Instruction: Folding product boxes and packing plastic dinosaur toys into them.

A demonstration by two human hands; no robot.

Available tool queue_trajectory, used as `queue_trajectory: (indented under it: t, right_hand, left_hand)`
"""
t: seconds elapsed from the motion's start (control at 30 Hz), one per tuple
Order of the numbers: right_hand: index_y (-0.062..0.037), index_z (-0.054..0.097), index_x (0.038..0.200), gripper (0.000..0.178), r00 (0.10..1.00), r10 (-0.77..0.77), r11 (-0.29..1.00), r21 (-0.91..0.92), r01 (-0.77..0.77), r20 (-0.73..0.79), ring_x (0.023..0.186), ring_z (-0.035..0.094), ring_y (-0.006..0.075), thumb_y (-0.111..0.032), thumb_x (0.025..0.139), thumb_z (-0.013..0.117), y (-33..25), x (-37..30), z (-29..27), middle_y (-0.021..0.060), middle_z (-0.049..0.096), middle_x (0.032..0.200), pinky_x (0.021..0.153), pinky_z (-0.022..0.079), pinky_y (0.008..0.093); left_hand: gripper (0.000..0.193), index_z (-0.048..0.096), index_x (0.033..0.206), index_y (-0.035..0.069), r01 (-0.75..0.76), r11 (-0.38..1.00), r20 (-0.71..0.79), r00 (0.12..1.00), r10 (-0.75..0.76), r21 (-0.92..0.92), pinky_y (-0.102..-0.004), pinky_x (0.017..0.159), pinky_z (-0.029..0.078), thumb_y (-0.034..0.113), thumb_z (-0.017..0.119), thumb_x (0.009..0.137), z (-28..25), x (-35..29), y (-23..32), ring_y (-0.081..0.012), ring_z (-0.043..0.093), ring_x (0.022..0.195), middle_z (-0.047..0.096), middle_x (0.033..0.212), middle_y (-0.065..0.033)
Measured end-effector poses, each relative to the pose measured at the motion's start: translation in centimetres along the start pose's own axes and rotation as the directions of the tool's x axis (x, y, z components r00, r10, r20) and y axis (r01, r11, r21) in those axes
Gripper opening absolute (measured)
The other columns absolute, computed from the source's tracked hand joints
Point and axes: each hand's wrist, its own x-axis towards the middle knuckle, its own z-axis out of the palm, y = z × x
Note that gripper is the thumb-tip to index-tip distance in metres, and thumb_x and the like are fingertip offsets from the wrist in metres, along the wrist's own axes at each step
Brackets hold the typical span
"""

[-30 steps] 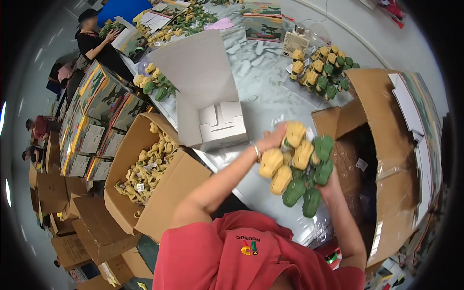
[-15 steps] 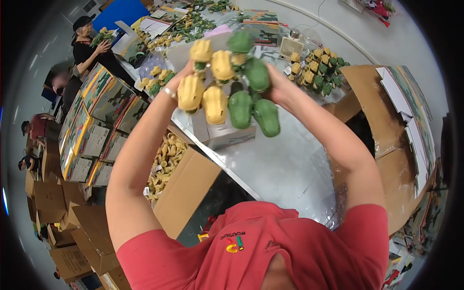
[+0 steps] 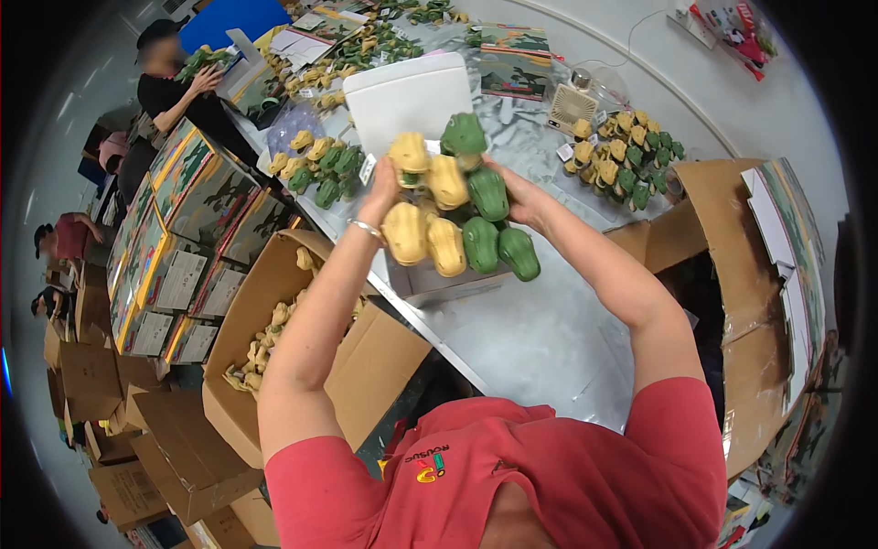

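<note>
Between my two hands is a cluster of several toy dinosaurs, yellow ones (image 3: 405, 234) on the left and green ones (image 3: 488, 195) on the right, their rounded heads facing up. My left hand (image 3: 384, 188) presses on the yellow side, its fingers partly hidden behind the toys. My right hand (image 3: 514, 194) grips the green side, fingertips also partly hidden. The cluster is over an open box (image 3: 448, 285) on the table, its white lid (image 3: 410, 96) raised behind. I cannot tell whether the toys touch the box's inside.
Piles of yellow and green toys (image 3: 622, 151) lie on the table (image 3: 540, 339), near a small fan-like device (image 3: 572, 99). At left stand stacked printed boxes (image 3: 197, 206) and a carton (image 3: 240, 320) of yellow toys. Another carton (image 3: 754, 320) is at right. A co-worker (image 3: 174, 87) holds toys.
My hands and the toy cluster have come lower and to the right in the view, over the box. The box's white lid and the carton at left now show more fully.
</note>
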Motion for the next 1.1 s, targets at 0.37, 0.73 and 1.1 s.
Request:
queue_trajectory:
  t: [0.37, 0.73, 1.1]
  right_hand:
    - [-0.0088, 0.045, 0.127, 0.054, 0.983, 0.154, 0.977, -0.131, -0.167, -0.104, 0.098, 0.058, 0.0179, -0.049, 0.091, 0.044, 1.7, 2.9, -3.8, 0.0081, 0.056, 0.118, 0.086, 0.049, 0.0352]
    - [-0.0202, 0.027, 0.133, 0.055, 0.935, 0.078, 0.984, -0.126, -0.129, -0.346, 0.1, 0.053, 0.0261, -0.031, 0.087, 0.054, 7.7, 3.1, -10.9, 0.0128, 0.05, 0.115, 0.081, 0.047, 0.0431]
    - [-0.0082, 0.034, 0.132, 0.063, 0.781, 0.279, 0.687, -0.451, -0.569, -0.559, 0.094, 0.057, 0.0321, -0.023, 0.077, 0.061, 9.2, 7.9, -13.1, 0.0173, 0.05, 0.119, 0.072, 0.047, 0.0495]
  left_hand:
    - [0.063, 0.032, 0.135, 0.011, 0.109, 0.993, -0.054, 0.993, -0.106, 0.05, -0.0407, 0.109, 0.005, 0.052, 0.01, 0.093, 1.5, -1.3, -3.4, -0.0275, 0.024, 0.132, 0.037, 0.135, -0.012]
    - [0.066, 0.032, 0.135, 0.017, 0.125, 0.971, -0.03, 0.992, -0.122, 0.204, -0.0332, 0.092, 0.04, 0.063, 0.025, 0.089, 7.8, -6.7, -2.4, -0.0215, 0.048, 0.111, 0.044, 0.128, -0.0088]
    - [0.059, 0.054, 0.114, 0.016, 0.492, 0.774, 0.192, 0.87, -0.454, -0.399, -0.0381, 0.069, 0.052, 0.062, 0.03, 0.088, 9.9, -6.8, -4.7, -0.0244, 0.061, 0.084, 0.062, 0.102, -0.0076]
